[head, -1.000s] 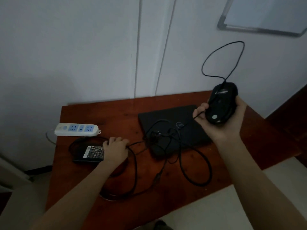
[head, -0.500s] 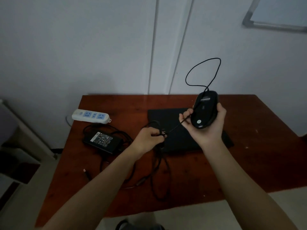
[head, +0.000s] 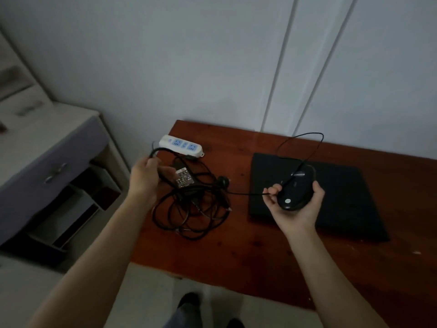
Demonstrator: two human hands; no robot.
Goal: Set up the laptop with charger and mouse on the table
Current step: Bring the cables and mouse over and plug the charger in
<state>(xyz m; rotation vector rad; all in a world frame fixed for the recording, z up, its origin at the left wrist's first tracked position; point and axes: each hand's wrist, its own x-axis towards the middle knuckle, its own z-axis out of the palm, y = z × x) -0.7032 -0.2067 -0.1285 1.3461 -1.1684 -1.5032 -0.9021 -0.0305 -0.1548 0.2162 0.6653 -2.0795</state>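
Note:
A closed black laptop point(head: 343, 197) lies flat on the red-brown table point(head: 236, 245). My right hand point(head: 295, 209) holds a black wired mouse point(head: 296, 189) above the laptop's left part, and its fingers pinch the mouse cord point(head: 305, 147), which loops up behind. My left hand point(head: 144, 178) grips a thick black charger cable point(head: 163, 150) lifted over the table's left end. The charger brick point(head: 184, 179) with its label lies just right of that hand, on a tangle of black cables point(head: 194, 209).
A white power strip point(head: 181, 145) with blue sockets lies at the table's back left corner. A grey cabinet point(head: 47, 157) with open shelves stands left of the table. The wall is close behind. My feet show on the floor below the table's front edge.
My left hand moved from the cables at the laptop's edge back to the left and lifted the charger cable. The cables no longer lie on the laptop. The view swung left.

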